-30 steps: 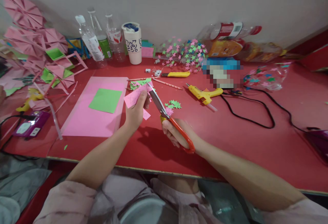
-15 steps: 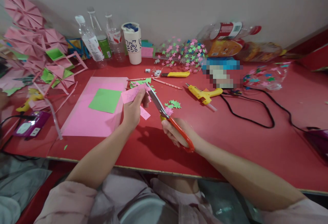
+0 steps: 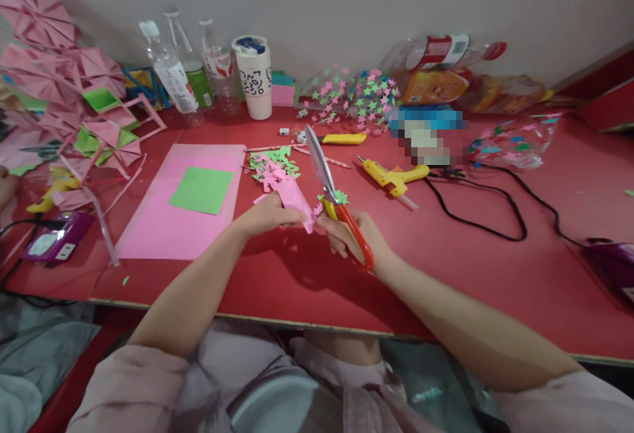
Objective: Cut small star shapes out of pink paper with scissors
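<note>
Pinched in my left hand (image 3: 265, 215) is a pink paper strip (image 3: 293, 199), its near end close to the fingers of my right hand. My right hand (image 3: 339, 233) is closed round scissors (image 3: 352, 238) with red and yellow handles, and their blades point up and away from me. Beyond my left hand lies a heap of green and pink paper scraps (image 3: 272, 166). Small green paper stars (image 3: 341, 197) lie partly hidden behind the scissors. On the left, a green paper square (image 3: 202, 190) rests on a pink sheet (image 3: 163, 235).
A yellow glue gun (image 3: 393, 177) with a black cord lies to the right. Behind are a yellow cutter (image 3: 344, 138), a white cup (image 3: 253, 80), bottles and bags of paper stars (image 3: 374, 96). Pink paper models (image 3: 99, 76) stand far left, near another person's hand (image 3: 6, 185).
The scissors have come away from the pink strip and now point more upright. My left hand has turned the strip so its end faces my right hand. The scrap heap shows more.
</note>
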Demonstrator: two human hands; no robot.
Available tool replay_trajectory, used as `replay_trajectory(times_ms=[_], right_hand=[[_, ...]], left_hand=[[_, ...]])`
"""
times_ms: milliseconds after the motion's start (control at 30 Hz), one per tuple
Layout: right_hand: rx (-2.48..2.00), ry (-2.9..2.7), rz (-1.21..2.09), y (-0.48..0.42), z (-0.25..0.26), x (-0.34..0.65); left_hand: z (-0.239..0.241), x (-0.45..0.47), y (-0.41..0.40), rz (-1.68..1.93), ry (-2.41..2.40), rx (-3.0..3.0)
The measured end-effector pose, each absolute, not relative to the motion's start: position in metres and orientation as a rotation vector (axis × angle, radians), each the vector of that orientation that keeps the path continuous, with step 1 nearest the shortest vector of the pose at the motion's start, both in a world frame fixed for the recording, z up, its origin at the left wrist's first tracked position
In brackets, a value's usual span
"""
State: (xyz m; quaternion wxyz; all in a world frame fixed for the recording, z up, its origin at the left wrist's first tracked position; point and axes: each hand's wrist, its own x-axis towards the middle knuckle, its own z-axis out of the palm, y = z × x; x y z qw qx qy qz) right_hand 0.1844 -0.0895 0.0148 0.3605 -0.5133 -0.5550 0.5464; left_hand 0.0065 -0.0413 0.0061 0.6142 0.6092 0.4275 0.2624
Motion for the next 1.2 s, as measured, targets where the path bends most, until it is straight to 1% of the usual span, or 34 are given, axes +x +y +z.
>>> replay_trajectory(times_ms=[67, 133, 333, 567, 667, 767, 900, 1033, 1200], right_hand=[[-1.286, -1.438, 1.431, -0.089, 0.012, 0.185], [-1.277, -1.44, 1.437, -0.089, 0.01, 0.186], [-1.235, -1.303, 1.269, -0.09, 0.009, 0.185], [-1.189, -1.257, 1.243, -0.087, 0.008, 0.186], [-1.179, -1.282, 1.277, -0.087, 0.009, 0.189], [-1.224, -1.421, 1.329, -0.088, 0.012, 0.191], [-1.383, -1.733, 1.257, -0.087, 0.014, 0.192], [-1.403, -1.94, 1.215, -0.087, 0.012, 0.192], [-1.37, -1.933, 1.231, -0.088, 0.011, 0.193]], left_hand=[[0.008, 0.01, -0.045, 0.483, 0.935, 1.487], [0.009, 0.013, -0.047, 0.484, 0.9, 1.504], [0.004, 0.022, -0.048, 0.45, 0.764, 1.465], [-0.001, 0.026, -0.047, 0.724, 0.751, 1.389], [-0.001, 0.021, -0.042, 0.944, 0.752, 1.321], [0.002, 0.012, -0.034, 1.239, 0.76, 1.222], [0.007, 0.0, -0.026, 1.486, 0.771, 1.212], [0.008, -0.004, -0.024, 1.565, 0.794, 1.224], [0.009, -0.002, -0.026, 1.603, 0.807, 1.205]])
